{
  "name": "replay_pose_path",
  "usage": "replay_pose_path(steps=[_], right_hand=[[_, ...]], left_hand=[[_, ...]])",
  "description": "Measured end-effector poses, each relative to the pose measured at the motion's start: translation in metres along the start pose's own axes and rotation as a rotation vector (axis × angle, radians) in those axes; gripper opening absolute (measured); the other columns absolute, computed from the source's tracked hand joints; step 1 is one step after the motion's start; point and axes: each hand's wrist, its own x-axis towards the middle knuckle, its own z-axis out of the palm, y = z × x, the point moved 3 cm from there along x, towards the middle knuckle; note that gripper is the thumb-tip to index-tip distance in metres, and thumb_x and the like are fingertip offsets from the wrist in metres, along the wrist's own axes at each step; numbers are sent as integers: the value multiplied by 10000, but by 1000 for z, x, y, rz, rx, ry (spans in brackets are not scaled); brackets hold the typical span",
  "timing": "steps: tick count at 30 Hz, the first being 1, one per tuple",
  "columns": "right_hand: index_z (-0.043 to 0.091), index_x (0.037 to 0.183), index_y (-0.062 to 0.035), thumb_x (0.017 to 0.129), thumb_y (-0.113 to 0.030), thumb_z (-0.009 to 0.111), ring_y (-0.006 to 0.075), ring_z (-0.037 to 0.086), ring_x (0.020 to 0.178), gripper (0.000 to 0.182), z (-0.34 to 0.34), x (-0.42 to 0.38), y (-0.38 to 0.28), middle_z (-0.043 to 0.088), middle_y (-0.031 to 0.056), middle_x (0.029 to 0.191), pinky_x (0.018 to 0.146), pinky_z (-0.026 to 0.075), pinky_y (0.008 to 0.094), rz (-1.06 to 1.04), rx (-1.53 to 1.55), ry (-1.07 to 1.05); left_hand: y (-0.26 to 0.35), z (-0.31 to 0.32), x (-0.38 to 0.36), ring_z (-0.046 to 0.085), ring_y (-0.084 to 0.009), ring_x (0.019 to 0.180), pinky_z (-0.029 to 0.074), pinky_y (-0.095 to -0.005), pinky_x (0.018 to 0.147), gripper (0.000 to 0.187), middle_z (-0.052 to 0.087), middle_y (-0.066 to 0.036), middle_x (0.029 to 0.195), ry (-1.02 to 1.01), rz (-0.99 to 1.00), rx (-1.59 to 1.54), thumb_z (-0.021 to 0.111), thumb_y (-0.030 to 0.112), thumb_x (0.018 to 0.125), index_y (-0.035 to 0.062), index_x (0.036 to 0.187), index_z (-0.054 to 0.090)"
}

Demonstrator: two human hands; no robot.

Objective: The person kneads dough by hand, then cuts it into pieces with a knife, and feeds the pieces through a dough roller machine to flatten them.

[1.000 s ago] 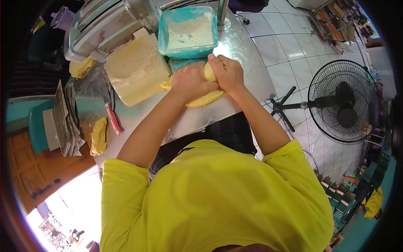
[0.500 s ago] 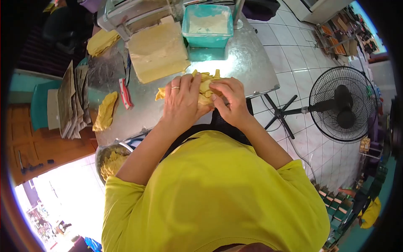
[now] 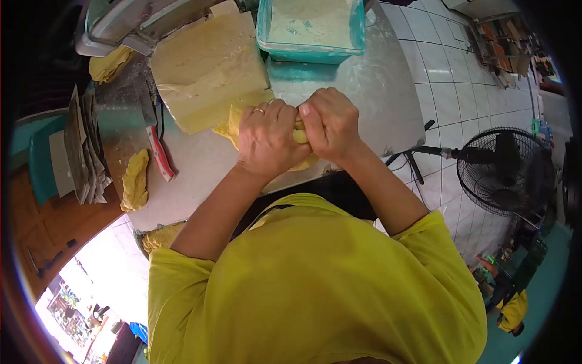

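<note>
Yellow dough point(image 3: 227, 129) lies under and between my hands at the near edge of the metal table. My left hand point(image 3: 271, 134), with a ring on one finger, is pressed on it with its fingers curled. Right beside it, my right hand point(image 3: 330, 127) is closed on the same dough, thumb against the left hand. Just beyond them rests a flat pale dough sheet point(image 3: 209, 67). A teal tub of white flour point(image 3: 312, 51) stands behind the hands.
A red-handled knife point(image 3: 159, 153) and a dough piece point(image 3: 135, 181) lie on the table point(image 3: 188, 176) at left. Another dough piece point(image 3: 110, 64) is near a metal machine point(image 3: 130, 24). Cardboard sheets point(image 3: 88, 151) stand at far left, a black fan point(image 3: 506, 170) at right.
My fingers have curled in and both hands now press down on the dough, covering more of it. The view has shifted closer to the table.
</note>
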Motion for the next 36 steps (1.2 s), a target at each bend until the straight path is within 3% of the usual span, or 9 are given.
replay_pose_path(steps=[11,12,16,18,22,24,27,32,36], right_hand=[[509,628,-39,853,-173,541,335,564,644,264,11,8,16,554,132,657,558,439,401,197,59,1],[531,669,-37,848,-161,545,326,576,704,218,8,2,11,578,120,701,620,443,400,145,35,26],[586,816,-33,828,-113,560,301,579,828,85,-21,-28,-25,622,97,852,770,408,415,-95,21,183],[592,857,-35,826,-101,561,299,576,840,80,-36,-48,-39,622,98,884,786,399,414,-97,22,119],[590,940,-37,827,-90,570,314,562,879,126,-60,-56,-60,608,121,949,815,396,402,54,38,-71],[588,951,-38,837,-115,570,313,559,888,138,-57,-46,-62,607,120,949,814,398,405,94,51,-24],[596,954,-41,875,-235,532,306,557,822,219,-25,-40,-57,596,122,881,730,416,420,16,-125,16],[598,737,-63,886,-295,505,303,568,638,292,-13,-20,-17,582,97,671,618,443,434,59,-164,-132],[581,657,-68,910,-317,467,325,568,612,373,-5,9,14,588,118,648,576,449,438,139,-103,-71]], left_hand=[[-5,2,9,563,-320,593,449,-413,585,362,553,-112,638,-13,-100,-11,724,339,682,50,659,508],[-2,-3,5,592,-334,759,459,-418,697,381,599,-153,839,-194,-163,24,717,341,695,26,856,576],[36,-51,-12,570,-339,934,433,-415,805,555,566,-190,1078,-42,30,20,691,339,693,-12,1101,553],[47,-68,-21,502,-345,1070,396,-423,894,694,486,-189,1227,-184,-26,-111,678,316,712,-20,1274,445],[52,-80,-16,475,-345,1117,352,-450,952,641,484,-165,1239,-369,-190,-148,677,312,736,15,1258,452],[57,-76,-14,445,-323,1165,303,-481,994,594,484,-149,1240,-683,-189,-78,658,285,746,22,1242,464],[55,-58,-31,465,-287,1115,330,-469,955,548,506,-132,1176,-397,52,77,665,266,726,16,1183,496],[23,-17,-22,552,-255,676,432,-367,599,412,555,-91,826,-177,146,-51,688,230,673,20,986,522],[2,-1,9,564,-259,692,445,-367,604,423,546,-88,802,-211,118,-82,716,234,654,29,969,520]])
